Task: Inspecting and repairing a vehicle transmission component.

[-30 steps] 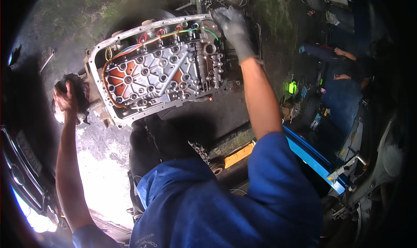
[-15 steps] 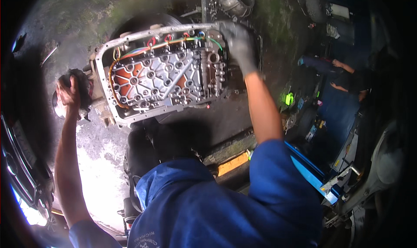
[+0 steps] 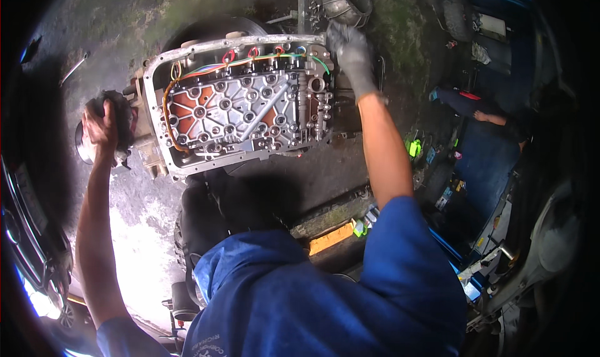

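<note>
A metal transmission housing (image 3: 181, 171) lies tilted slightly on the ground, its valve body (image 3: 237, 113) exposed, with coloured wires along the top and brown patches between the metal ribs. My bare left hand (image 3: 100, 126) is closed on a dark round end piece (image 3: 84, 146) at the housing's left side. At the upper right corner, my right hand (image 3: 350, 57), in a grey glove, has its fingers bent against the housing's edge; whether anything small is under them is hidden.
A dull metal casing (image 3: 347, 7) lies beyond my right hand, a wrench (image 3: 74, 68) at far left. Rightward, a co-worker's hand (image 3: 481, 115) shows near a blue surface (image 3: 475, 157), with a bright green object (image 3: 414, 148). A car's dark front (image 3: 31, 232) borders the lower left.
My view has shifted slightly, putting the housing and right hand farther right and lower. Both hands stay on the assembly. The co-worker's hand has moved downward in the picture.
</note>
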`<state>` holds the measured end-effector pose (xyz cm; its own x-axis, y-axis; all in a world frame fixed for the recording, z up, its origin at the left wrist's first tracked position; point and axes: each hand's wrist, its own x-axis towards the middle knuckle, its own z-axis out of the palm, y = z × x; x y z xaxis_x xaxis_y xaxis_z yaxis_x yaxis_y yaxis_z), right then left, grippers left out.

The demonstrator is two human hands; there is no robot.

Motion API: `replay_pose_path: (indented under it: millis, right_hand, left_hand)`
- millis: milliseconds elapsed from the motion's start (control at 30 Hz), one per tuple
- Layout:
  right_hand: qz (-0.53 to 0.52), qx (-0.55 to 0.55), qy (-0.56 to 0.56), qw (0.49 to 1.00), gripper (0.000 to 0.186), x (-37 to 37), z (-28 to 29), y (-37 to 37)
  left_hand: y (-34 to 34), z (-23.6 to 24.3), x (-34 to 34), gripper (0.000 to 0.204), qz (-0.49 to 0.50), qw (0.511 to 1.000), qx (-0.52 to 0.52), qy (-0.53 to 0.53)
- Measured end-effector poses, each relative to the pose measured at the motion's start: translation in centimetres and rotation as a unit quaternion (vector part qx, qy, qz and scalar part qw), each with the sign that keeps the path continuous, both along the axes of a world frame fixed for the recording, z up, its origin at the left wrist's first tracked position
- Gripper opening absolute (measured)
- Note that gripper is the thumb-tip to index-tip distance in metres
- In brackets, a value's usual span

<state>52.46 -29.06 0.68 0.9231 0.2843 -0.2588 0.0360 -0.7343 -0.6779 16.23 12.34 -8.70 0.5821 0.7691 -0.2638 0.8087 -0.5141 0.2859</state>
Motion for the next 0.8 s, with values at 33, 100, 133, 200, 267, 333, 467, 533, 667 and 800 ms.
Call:
replay_pose_path:
  millis: [33,100,133,200,267,333,467,533,667,800]
  right_hand:
    - [0.014,-0.06,-0.022,0.998,0.028,1.5,-0.3,0.3]
    - [0.057,-0.114,-0.09,0.988,0.029,2.4,-0.1,0.5]
    - [0.099,-0.163,-0.157,0.969,0.03,2.4,0.1,1.3]
    - [0.1,-0.092,-0.132,0.982,0.027,2.3,0.4,0.7]
    - [0.088,0.031,-0.091,0.991,0.022,2.5,0.3,-1.6]
    - [-0.042,0.294,0.182,0.937,0.024,0.3,-0.7,-4.7]
    - [0.136,-0.16,-0.158,0.965,0.026,-0.7,-1.4,-5.6]
    - [0.136,-0.125,-0.117,0.976,0.029,0.3,1.3,0.3]
    - [0.127,-0.264,-0.162,0.942,0.033,-1.4,0.3,0.1]
    - [0.021,0.169,0.142,0.975,0.029,-1.1,-1.1,-4.7]
  left_hand:
    - [-0.3,0.6,0.6,0.064,0.008,1.0,0.001,0.013]
    - [0.1,0.5,0.0,0.064,0.01,1.0,0.013,0.01]
    - [0.5,0.4,-0.6,0.063,0.011,1.0,0.026,0.009]
    - [1.7,-0.6,-2.3,0.063,0.016,0.999,0.03,-0.003]
    - [1.6,-1.0,-1.8,0.063,0.015,0.999,0.025,-0.026]
    - [0.5,-0.1,-0.7,0.063,0.02,1.0,0.01,0.005]
    - [0.5,-0.2,0.2,0.063,0.006,1.0,0.013,-0.011]
    - [1.2,0.2,-1.3,0.064,-0.006,1.0,0.007,-0.007]
    - [1.9,0.4,-1.8,0.064,-0.013,1.0,0.02,0.017]
    - [0.7,0.3,-0.2,0.068,0.024,0.999,0.011,0.021]
